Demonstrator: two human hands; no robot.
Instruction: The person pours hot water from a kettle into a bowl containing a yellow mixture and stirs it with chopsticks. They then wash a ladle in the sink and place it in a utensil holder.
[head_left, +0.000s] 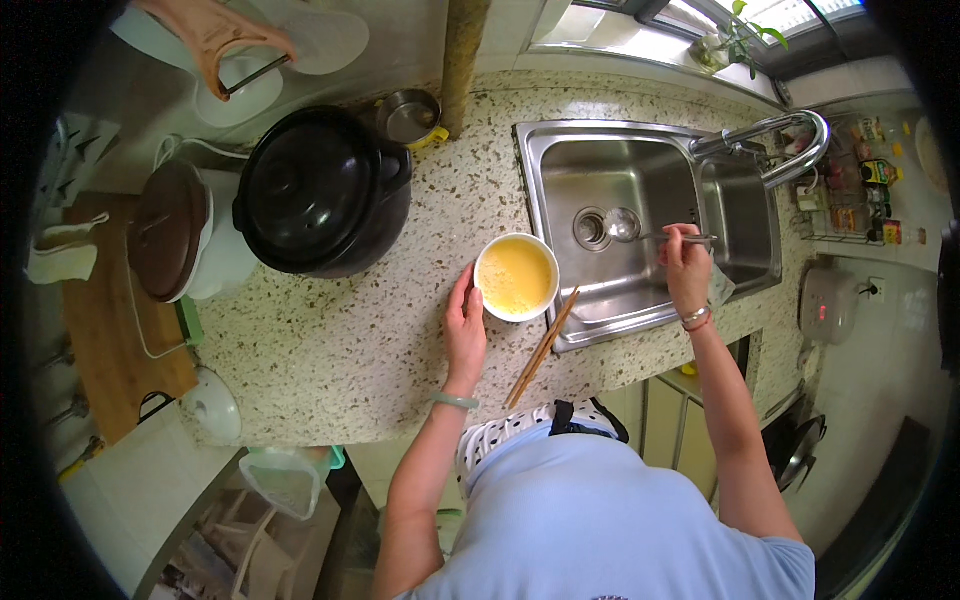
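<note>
A white bowl (555, 283) of yellow liquid like beaten egg, with pale froth on top, stands on the speckled counter beside the sink. My left hand (466, 327) grips its left side, thumb near the rim and fingers curved along the wall. Over the steel sink (570, 168), my right hand (686, 262) holds a metal ladle (622, 226) by its handle. The ladle's round head points left, near the drain (592, 230). A pair of wooden chopsticks (543, 346) lies between the bowl and my body, their far tips by the sink's edge.
To the left stands a lidded black pot (318, 190), with a small metal pan (410, 117) behind it. Farther left are a white pot with a brown lid (168, 230) and a wooden board (110, 320). A curved faucet (800, 150) arches over the sink's right basin.
</note>
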